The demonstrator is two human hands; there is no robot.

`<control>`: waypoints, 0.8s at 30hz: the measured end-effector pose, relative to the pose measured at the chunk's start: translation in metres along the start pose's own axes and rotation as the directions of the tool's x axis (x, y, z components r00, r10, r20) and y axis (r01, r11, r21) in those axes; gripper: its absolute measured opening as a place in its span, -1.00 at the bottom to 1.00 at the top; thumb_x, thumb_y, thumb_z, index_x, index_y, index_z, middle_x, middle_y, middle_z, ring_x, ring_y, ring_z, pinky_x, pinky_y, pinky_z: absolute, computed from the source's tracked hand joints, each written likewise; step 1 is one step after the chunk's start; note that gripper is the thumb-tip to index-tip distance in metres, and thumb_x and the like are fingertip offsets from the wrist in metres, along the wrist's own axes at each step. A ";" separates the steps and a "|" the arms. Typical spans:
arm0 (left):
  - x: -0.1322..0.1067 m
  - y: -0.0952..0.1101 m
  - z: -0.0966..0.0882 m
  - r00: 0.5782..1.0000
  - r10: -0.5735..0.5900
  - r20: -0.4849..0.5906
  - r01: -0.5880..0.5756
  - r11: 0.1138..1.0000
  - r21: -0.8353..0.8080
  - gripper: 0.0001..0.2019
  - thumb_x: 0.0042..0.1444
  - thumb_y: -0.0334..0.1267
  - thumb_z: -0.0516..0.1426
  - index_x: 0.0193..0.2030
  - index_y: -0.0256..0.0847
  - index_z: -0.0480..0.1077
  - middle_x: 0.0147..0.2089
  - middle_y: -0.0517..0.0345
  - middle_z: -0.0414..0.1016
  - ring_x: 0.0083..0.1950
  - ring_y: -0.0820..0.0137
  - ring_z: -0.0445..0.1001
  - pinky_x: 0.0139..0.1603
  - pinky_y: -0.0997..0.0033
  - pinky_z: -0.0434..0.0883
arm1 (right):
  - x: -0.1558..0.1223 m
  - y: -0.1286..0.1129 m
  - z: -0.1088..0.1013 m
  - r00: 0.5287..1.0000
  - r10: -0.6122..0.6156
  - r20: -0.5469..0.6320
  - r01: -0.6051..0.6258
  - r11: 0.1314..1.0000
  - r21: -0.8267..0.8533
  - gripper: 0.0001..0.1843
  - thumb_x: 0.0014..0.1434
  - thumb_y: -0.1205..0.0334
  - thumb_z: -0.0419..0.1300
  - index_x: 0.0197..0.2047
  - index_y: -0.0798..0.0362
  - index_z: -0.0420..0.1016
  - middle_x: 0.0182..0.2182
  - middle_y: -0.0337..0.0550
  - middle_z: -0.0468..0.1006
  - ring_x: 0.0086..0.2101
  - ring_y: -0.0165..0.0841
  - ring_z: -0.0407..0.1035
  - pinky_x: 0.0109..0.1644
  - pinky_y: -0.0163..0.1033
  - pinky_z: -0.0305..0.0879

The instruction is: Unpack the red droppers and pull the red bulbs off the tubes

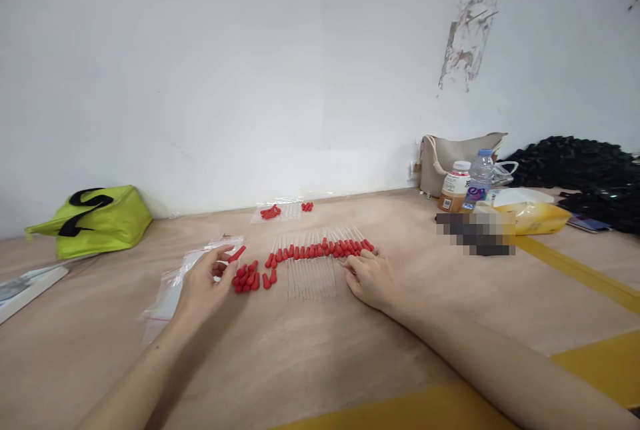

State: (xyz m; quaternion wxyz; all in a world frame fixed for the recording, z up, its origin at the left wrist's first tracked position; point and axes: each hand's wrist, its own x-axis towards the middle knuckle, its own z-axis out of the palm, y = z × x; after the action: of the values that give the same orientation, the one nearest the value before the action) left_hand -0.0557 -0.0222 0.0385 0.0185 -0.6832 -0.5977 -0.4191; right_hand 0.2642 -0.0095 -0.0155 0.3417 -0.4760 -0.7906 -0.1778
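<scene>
Between the thumb and fingers of my left hand (207,283) is a red rubber bulb (237,254), held just above a small pile of loose red bulbs (244,279). My right hand (371,278) rests at the right end of a row of red bulbs (315,251), its fingers curled and closed. What those fingertips grip, if anything, is too fine to make out. Thin clear tubes fitted with the bulbs fan out toward the wall. On the near side of the row lie bare thin clear tubes (311,280), side by side.
A clear zip bag (170,290) lies under my left forearm. Near the wall, more red bulbs (271,212) lie on clear plastic. A lime-green bag (105,220) stands left; bottles (454,189), a beige bag (431,167) and a yellow-white packet (533,213) stand right.
</scene>
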 end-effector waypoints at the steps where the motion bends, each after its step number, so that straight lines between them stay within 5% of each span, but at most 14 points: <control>1: 0.001 -0.003 0.001 1.000 -0.016 -0.001 0.016 1.000 -0.003 -0.65 0.00 -0.11 0.05 -0.08 -0.20 0.28 -0.25 0.12 0.40 -0.39 0.43 0.39 -0.44 0.47 0.33 | 0.001 0.000 0.001 1.000 -0.015 -0.009 0.015 1.000 -0.005 -0.87 0.05 0.34 0.04 -0.49 0.06 0.35 -0.58 -0.22 0.46 -0.43 -0.39 0.24 -0.21 -0.20 -0.11; 9: -0.004 0.005 0.002 0.994 -0.001 0.109 -0.012 0.993 0.121 -0.73 -0.01 -0.04 0.06 -0.25 -0.15 0.35 -0.32 0.20 0.45 -0.40 0.42 0.34 -0.50 0.50 0.23 | -0.003 -0.011 -0.010 0.995 -0.097 -0.004 0.097 0.994 0.053 -0.83 0.08 0.29 0.04 -0.49 0.04 0.41 -0.60 -0.23 0.45 -0.43 -0.40 0.20 -0.22 -0.18 -0.12; 15: -0.006 0.007 0.008 0.979 0.052 0.196 -0.078 0.989 0.127 -0.76 0.02 -0.09 0.03 -0.25 -0.12 0.42 -0.32 0.21 0.48 -0.38 0.39 0.34 -0.41 0.47 0.25 | -0.002 -0.014 -0.016 0.989 -0.107 0.099 0.098 0.991 0.094 -0.81 0.13 0.15 0.04 -0.34 0.00 0.44 -0.40 -0.21 0.51 -0.34 -0.36 0.22 -0.12 -0.12 -0.13; 24: -0.008 0.015 0.024 0.948 0.231 0.217 -0.282 0.928 0.245 -0.78 0.04 -0.10 0.05 -0.38 -0.12 0.46 -0.34 0.14 0.47 -0.30 0.31 0.34 -0.23 0.31 0.24 | 0.002 -0.015 -0.012 0.979 -0.151 0.133 0.138 0.985 0.105 -0.72 0.20 0.05 -0.04 -0.23 -0.03 0.43 -0.33 -0.19 0.49 -0.28 -0.36 0.22 -0.10 -0.12 -0.11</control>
State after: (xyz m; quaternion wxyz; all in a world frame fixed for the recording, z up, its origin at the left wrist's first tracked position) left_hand -0.0296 -0.0199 0.0255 0.1119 -0.7824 -0.5541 -0.2614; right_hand 0.2548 -0.0231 -0.0049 0.2936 -0.4117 -0.8529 -0.1301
